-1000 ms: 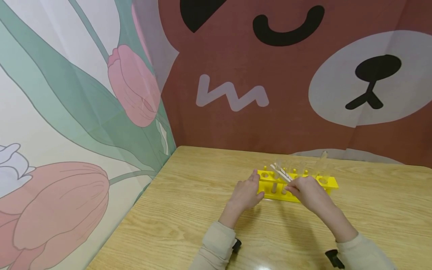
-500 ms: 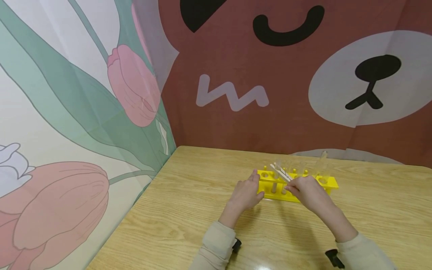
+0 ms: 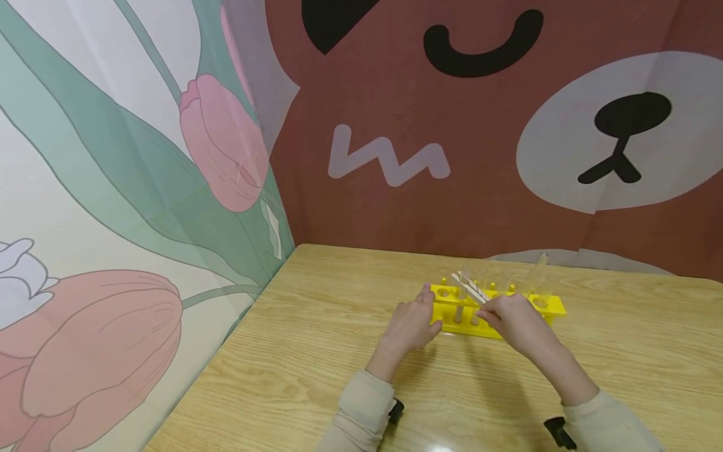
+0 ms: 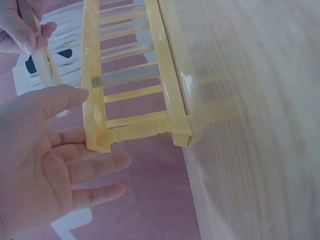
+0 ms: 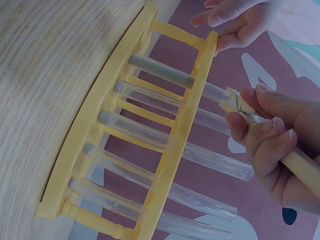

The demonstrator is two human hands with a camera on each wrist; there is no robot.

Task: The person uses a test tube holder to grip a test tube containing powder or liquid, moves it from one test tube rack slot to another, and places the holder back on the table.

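Note:
A yellow test tube rack (image 3: 556, 306) stands on the table with several clear test tubes in it. My left hand (image 3: 409, 326) pinches the rack's left end between thumb and index finger; its other fingers (image 4: 100, 195) extend straight past the end. In my right hand (image 3: 522, 325) is a wooden test tube clamp (image 3: 474, 292), gripped by the handle, with a metal spring near its head. The clamp's head lies at the top of the leftmost test tube (image 5: 160, 71), which has greyish contents low down. Whether its jaws enclose that tube's glass I cannot tell.
Pale wood-grain table (image 3: 316, 351) surrounds the rack. A printed cloth with a bear (image 3: 480, 207) hangs behind the table, and a tulip-patterned one (image 3: 141, 207) at the left. At the rack's right, one tube (image 3: 540, 267) leans and stands taller than the others.
The clamp's tip has risen very slightly at the leftmost tube. Both hands and the rack have otherwise stayed in place.

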